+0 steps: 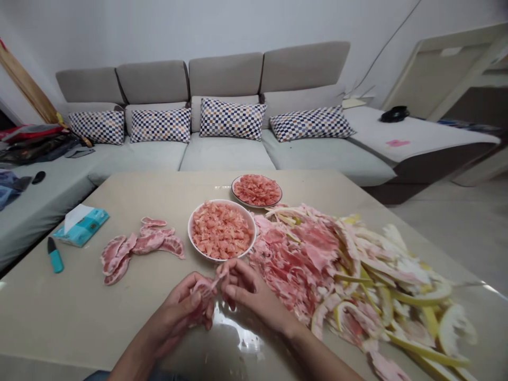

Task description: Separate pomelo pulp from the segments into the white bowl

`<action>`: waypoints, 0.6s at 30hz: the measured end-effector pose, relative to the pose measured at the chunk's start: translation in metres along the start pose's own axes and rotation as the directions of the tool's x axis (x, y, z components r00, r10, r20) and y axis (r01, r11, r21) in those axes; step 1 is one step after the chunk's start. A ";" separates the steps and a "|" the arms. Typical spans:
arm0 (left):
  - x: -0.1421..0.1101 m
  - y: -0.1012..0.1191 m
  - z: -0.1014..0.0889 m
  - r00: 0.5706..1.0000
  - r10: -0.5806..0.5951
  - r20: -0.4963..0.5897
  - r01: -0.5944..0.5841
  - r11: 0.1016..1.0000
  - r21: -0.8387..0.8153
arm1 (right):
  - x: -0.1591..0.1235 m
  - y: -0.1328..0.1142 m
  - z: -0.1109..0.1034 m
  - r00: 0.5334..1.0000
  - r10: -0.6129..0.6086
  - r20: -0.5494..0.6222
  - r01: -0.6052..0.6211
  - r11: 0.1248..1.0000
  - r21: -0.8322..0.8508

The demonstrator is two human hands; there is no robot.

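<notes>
Bowl [252,226] is sitting on table [59,312], plate [279,197] resting behind; peels [353,264] are lying right, fruit segments [150,243] lying left.

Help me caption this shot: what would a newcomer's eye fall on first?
Probably the big heap of peels sprawled over the right side of the table. Next, the bowl of pink pulp near the middle, with a fuller-colored plate of it behind. Nearest the camera, the left hand holds a segment while the right hand pinches its skin.
</notes>
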State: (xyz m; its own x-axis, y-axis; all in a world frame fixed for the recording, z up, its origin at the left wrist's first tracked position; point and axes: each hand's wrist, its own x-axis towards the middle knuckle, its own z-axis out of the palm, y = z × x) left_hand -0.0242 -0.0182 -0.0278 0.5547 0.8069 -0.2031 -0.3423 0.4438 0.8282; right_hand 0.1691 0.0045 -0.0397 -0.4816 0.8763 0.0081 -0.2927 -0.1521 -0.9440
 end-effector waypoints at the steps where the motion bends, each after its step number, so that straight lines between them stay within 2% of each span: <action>1: 0.001 0.000 0.000 1.000 0.002 -0.006 -0.002 1.000 0.019 | 0.000 0.001 0.000 1.000 -0.002 0.014 0.001 1.000 0.008; 8: 0.004 -0.007 -0.002 0.992 -0.039 -0.122 0.056 0.989 0.138 | -0.001 0.001 0.003 0.990 -0.058 -0.127 0.028 0.974 -0.225; 12: 0.005 -0.011 -0.002 0.989 -0.032 -0.144 0.068 0.966 0.250 | -0.001 -0.003 0.005 0.966 -0.200 -0.166 0.112 0.896 -0.430; 14: 0.006 -0.010 -0.001 0.979 -0.030 -0.203 0.072 0.976 0.206 | -0.002 -0.007 0.005 0.949 -0.244 -0.199 0.134 0.886 -0.444; 18: 0.007 -0.004 0.000 0.956 0.004 -0.293 -0.016 0.999 -0.037 | -0.009 -0.021 -0.007 0.927 -0.229 -0.297 0.095 0.910 -0.404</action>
State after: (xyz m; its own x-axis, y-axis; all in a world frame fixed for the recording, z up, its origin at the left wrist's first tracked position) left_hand -0.0186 -0.0139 -0.0320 0.3066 0.8876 -0.3436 -0.3788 0.4450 0.8115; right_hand 0.1853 0.0034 -0.0221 -0.1343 0.9829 0.1258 0.0217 0.1299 -0.9913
